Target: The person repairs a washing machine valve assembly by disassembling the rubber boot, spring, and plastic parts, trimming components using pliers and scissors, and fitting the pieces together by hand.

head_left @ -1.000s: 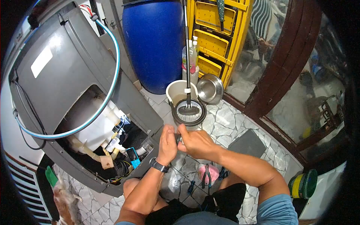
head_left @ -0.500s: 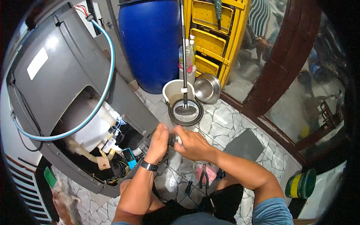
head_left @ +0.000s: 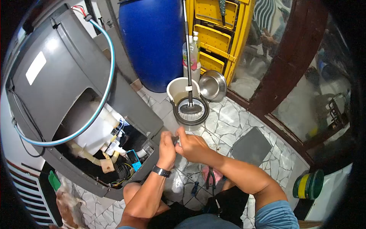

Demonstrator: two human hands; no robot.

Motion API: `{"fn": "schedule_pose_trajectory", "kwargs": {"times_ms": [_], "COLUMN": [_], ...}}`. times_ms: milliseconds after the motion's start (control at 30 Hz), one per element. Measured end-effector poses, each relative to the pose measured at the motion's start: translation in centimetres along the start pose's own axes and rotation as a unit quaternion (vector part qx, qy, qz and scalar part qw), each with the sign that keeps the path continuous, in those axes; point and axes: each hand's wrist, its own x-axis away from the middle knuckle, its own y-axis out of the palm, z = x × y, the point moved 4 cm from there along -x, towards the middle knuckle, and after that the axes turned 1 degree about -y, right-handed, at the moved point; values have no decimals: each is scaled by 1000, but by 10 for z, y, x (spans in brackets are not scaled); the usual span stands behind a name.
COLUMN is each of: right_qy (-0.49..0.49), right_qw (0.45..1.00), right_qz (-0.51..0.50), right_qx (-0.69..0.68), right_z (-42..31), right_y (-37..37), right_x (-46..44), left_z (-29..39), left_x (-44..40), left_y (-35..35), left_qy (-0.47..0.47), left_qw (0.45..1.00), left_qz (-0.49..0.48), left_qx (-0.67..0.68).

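Observation:
Side by side, my left hand [head_left: 166, 152] and my right hand [head_left: 193, 148] close around a small dark, roughly cylindrical part [head_left: 175, 140]. My fingers cover most of it, so I cannot tell its exact kind. To the left, a grey appliance casing [head_left: 131, 103], like a washing machine's, leans with a cut-out opening. Inside show a white tub, a corrugated hose [head_left: 90, 155], wires and a blue device with a small screen [head_left: 133, 160]. Below my hands, pliers [head_left: 210, 178] and a screwdriver [head_left: 195, 188] lie on the floor by a pink item.
A mop [head_left: 189, 76] stands in a spin bucket [head_left: 173, 88] ahead. Behind are a blue drum [head_left: 152, 45], a metal bowl [head_left: 212, 86] and a yellow folded ladder [head_left: 213, 38]. A grey panel [head_left: 251, 149] lies right. A cat [head_left: 70, 206] lies lower left.
The view has shifted slightly. My hands stay together on the small part, which has turned and is now more hidden by my fingers.

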Motion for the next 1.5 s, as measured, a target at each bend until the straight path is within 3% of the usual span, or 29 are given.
{"fn": "schedule_pose_trajectory", "kwargs": {"times_ms": [100, 233, 300, 333, 400, 433, 500, 533, 567, 633, 667, 733, 800, 833, 900, 967, 1200, 1300, 1367, 1433, 1467, 1500], "right_qy": [3, 43, 50, 78, 133, 131, 73, 160, 155, 16, -13, 0, 16, -20, -53, 36, 48, 95, 123, 155, 182, 177], "right_qw": [1000, 999, 996, 987, 969, 969, 966, 927, 927, 964, 976, 985, 992, 996, 997, 995, 993, 989, 973, 953, 929, 929], "right_qz": [19, -1, -26, -57, -96, -93, -52, -153, -152, -77, -77, -63, -51, -43, -35, -35, -98, -83, 12, -6, -25, -25], "right_qx": [25, -18, -75, -126, -184, -185, -244, -303, -305, -256, -205, -159, -111, -82, -50, -90, -35, -82, -197, -260, -320, -325], "right_z": [0, 7, 17, 13, 6, 9, 12, 10, 13, 11, 10, 5, 4, 2, 3, 11, 6, 11, 25, 33, 35, 32], "right_y": [2, -6, -20, -32, -48, -46, -40, -39, -34, -29, -31, -35, -36, -37, -33, -24, -37, -26, -6, -2, -1, -6], "right_x": [3, 0, -3, -5, -6, -5, -3, -2, 1, 5, 6, 7, 7, 8, 10, 15, 30, 36, 41, 38, 32, 27], "left_z": [-4, 18, 45, 41, 54, 62, 62, 63, 66, 64, 61, 61, 59, 61, 66, 60, 50, 49, 45, 34, 52, 62], "left_x": [2, -8, -1, -7, -3, 0, -1, -3, -4, -4, -7, -7, -2, 1, 8, 13, 42, 41, 31, 17, 16, 15], "left_y": [1, -5, -8, -11, -7, -5, -8, -7, -7, -7, -7, -5, 0, 4, 10, 12, 25, 25, 22, 18, 11, 8], "left_qy": [-38, 30, -112, -43, -6, 32, 9, 51, 94, 73, 107, 190, 198, 208, 194, 167, 116, 112, 128, 145, -16, -53], "left_qw": [999, 996, 963, 959, 958, 955, 961, 963, 964, 968, 964, 951, 944, 935, 935, 932, 953, 959, 956, 949, 958, 958], "left_qz": [-21, -60, -238, -281, -287, -291, -273, -259, -245, -240, -233, -188, -174, -160, -150, -144, -145, -155, -157, -206, -267, -283], "left_qx": [7, -57, -50, 3, -19, -37, -43, -46, -49, -24, -62, -156, -198, -240, -256, -289, -238, -211, -212, -188, -104, -21]}}
